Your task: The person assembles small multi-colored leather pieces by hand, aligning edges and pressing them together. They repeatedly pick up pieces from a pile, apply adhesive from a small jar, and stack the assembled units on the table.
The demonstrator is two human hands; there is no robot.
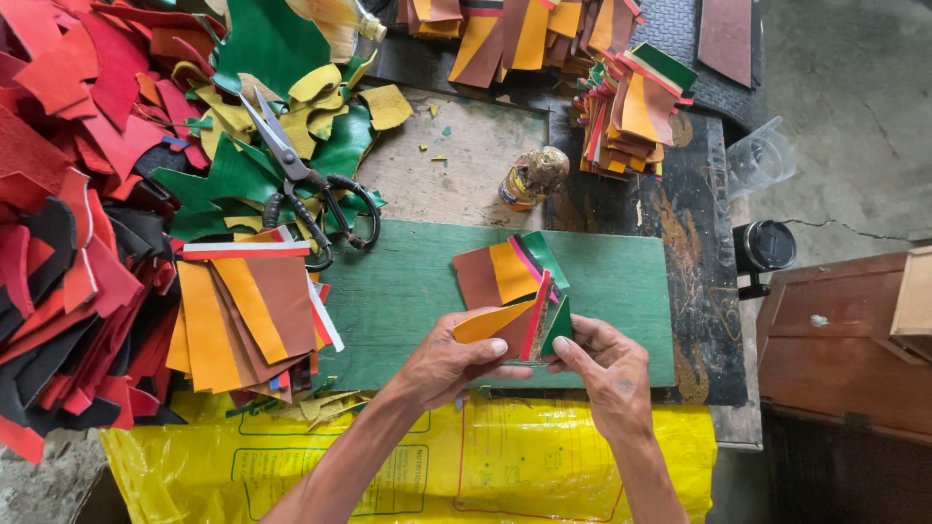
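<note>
Both my hands hold a small fan of cut leather pieces (513,325) over a green board (417,291). My left hand (449,364) pinches the orange and brown pieces from the left. My right hand (607,367) grips the red strip and green tip from the right. A second small set of brown, orange, pink and green pieces (505,272) lies on the board just beyond my fingers.
A stack of orange and brown pieces (248,315) lies left of the board, with scissors (306,180) above it. Red, black and green scraps (68,194) pile up at the left. A small glue bottle (532,177) and sorted stacks (631,112) sit further back. Yellow sacking (437,466) covers my lap.
</note>
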